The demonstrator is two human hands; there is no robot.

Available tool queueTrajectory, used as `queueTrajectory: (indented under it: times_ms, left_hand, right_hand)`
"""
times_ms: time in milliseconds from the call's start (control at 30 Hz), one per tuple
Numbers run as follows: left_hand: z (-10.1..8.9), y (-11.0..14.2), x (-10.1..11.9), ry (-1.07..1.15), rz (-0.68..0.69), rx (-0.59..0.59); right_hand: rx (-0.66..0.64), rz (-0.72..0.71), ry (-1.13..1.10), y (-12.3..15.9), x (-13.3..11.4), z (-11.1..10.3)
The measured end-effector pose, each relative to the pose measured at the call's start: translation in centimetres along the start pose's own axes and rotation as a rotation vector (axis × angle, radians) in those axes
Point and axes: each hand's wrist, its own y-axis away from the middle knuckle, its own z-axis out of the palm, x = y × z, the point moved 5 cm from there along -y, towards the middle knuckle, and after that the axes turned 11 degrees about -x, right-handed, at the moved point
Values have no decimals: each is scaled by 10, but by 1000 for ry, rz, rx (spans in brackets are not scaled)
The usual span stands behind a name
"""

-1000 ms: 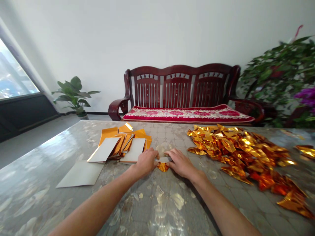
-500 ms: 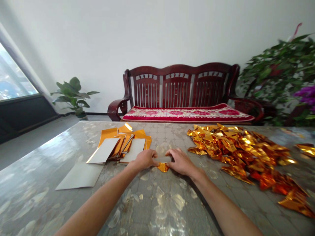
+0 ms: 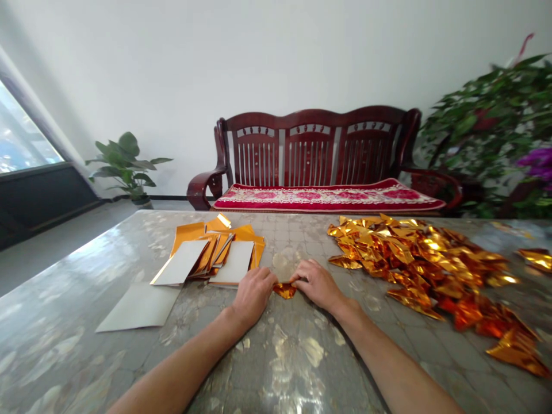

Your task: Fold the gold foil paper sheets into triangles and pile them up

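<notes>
Foil (image 3: 284, 291) pinched at edges by grip of left hand (image 3: 255, 289), right hand (image 3: 318, 283); gap rightward before gold heap (image 3: 420, 259).

The pale strip along the far edge of a folded gold piece (image 3: 284, 291) gave way to gold as the left hand (image 3: 254, 294) sank lower at its left end and the right hand (image 3: 317, 284) narrowed its pinch at its right.

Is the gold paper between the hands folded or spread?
Folded: the gold paper makes a small shape between left hand and right hand, smaller than the leftmost flat sheet.
</notes>
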Motion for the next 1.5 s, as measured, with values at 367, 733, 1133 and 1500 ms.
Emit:
queueTrajectory:
  times_ms: [367,733,1133,1500]
  left_hand:
    - [-2,10,19,-282,174,-174]
    - [-5,11,27,-285,151,-279]
    - [-10,22,40,-195,87,-173]
    - [-21,25,20,170,41,-168]
  right_hand:
    - [7,-184,188,7,-5,3]
    - [-37,-153,161,26,-14,-7]
    - [33,170,258,12,-8,-4]
    - [-77,88,144,15,-3,-5]
